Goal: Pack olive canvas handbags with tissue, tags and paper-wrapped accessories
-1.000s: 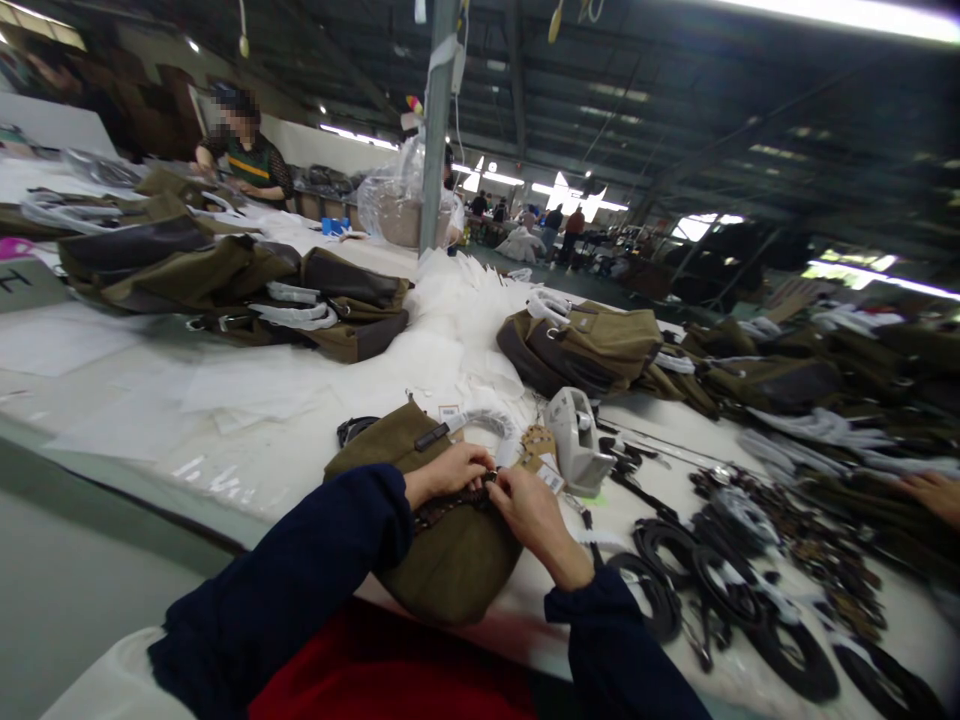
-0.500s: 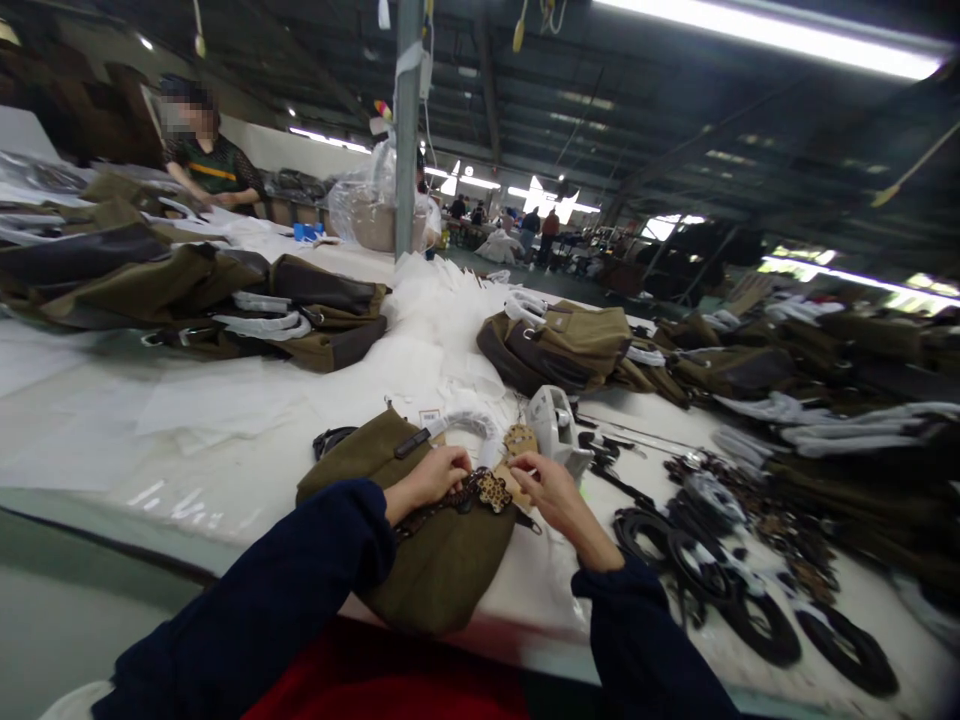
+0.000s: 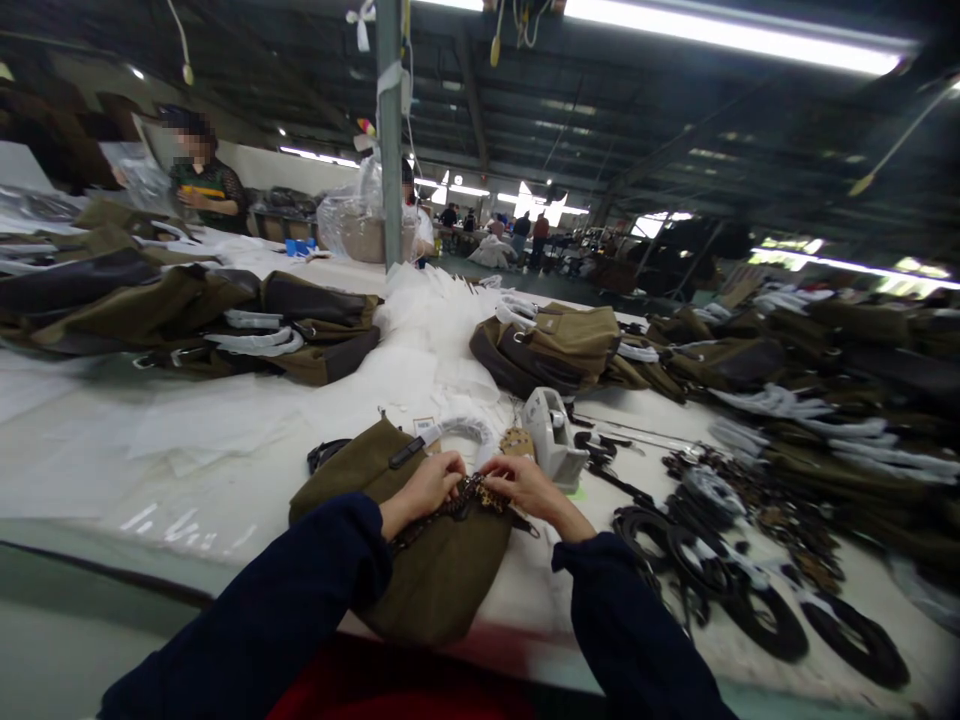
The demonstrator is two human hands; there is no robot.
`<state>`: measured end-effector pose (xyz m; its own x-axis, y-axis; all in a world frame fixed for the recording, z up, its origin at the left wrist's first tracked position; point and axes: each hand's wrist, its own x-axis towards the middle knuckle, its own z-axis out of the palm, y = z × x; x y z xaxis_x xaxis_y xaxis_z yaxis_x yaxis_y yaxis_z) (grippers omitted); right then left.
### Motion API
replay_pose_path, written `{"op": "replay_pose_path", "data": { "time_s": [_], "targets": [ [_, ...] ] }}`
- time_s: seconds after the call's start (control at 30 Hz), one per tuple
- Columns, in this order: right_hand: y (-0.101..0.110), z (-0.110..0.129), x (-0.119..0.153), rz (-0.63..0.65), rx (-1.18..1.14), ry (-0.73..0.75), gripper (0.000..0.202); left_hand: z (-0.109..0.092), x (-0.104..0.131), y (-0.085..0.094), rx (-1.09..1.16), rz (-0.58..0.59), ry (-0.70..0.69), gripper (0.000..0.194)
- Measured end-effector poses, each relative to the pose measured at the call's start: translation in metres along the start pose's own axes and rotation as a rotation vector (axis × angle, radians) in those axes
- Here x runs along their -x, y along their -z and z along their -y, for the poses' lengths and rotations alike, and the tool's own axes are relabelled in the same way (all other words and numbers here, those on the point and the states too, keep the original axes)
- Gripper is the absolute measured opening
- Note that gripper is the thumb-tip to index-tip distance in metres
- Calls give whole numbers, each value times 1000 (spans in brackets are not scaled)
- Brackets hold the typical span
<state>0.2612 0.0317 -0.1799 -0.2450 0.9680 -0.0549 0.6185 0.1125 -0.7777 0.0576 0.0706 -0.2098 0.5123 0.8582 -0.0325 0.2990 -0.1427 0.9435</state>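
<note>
An olive green bag [image 3: 450, 575] lies on the white table in front of me, its handle [image 3: 466, 428] wrapped in white. My left hand [image 3: 433, 483] is closed in a pinch on a dark chain [image 3: 427, 520] that runs across the bag. Just to the right, the fingers of my right hand [image 3: 521, 484] are pinched on a leopard-print charm [image 3: 491, 497] at the chain's end. The fingers partly cover the charm. Behind the right hand is a tan tag [image 3: 517, 443].
A grey-white dispenser [image 3: 553, 440] stands behind my right hand. Coiled black straps [image 3: 757, 615] and a heap of chains [image 3: 795, 540] lie to the right. More bags [image 3: 555, 345] and white paper sheets [image 3: 217, 420] are farther back. A person [image 3: 206, 185] stands at the back left.
My right hand has moved left onto the charm, nearer my left hand, and its fingers have come together. The person at the back left has raised their hands.
</note>
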Motion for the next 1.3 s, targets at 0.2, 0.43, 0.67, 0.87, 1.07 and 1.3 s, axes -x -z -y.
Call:
{"op": "replay_pose_path", "data": {
  "time_s": [0.2,0.43,0.67,0.87,1.07,1.3],
  "targets": [
    [-8,-4,-5,-54,53,14,11,2,-1,-1,11,-3,3,8],
    [-8,9,0,-224,113,68,10,-3,1,3,42,-57,-37,3],
    [-2,40,24,-398,-267,126,26,-39,20,24,91,-161,-157,7],
    [-20,57,38,-310,-749,82,27,-49,41,16,555,59,-153,24],
    [-47,46,39,-321,-864,53,23,-32,44,10,739,-5,-87,29],
    [-58,38,37,-342,-861,0,23,-22,46,9,744,-50,-62,28]
  ]
}}
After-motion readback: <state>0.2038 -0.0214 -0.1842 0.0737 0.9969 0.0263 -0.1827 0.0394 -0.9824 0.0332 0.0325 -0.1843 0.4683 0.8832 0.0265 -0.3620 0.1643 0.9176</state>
